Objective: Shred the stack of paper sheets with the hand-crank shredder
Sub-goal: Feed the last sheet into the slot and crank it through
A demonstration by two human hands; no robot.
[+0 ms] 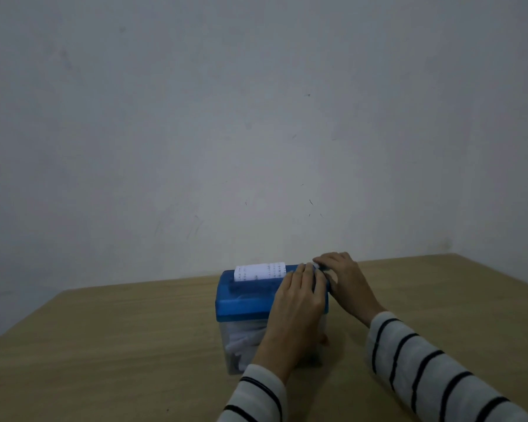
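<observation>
Resting flat on the blue lid of the hand-crank shredder [250, 300], the left hand [299, 300] lies with fingers straight, pressing down. Just right of it, the right hand [339, 275] curls its fingers round the crank handle at the shredder's right end; the handle itself is mostly hidden. A printed paper sheet [259, 272] stands in the slot left of both hands. White shreds [241, 339] fill the clear bin below, on the wooden tabletop [119, 345].

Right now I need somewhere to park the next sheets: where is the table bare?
Bare wood lies on the table left of the shredder, and right of the right hand toward the far corner. It is crowded at the shredder's right end, where both hands meet, the left hand on its lid.
</observation>
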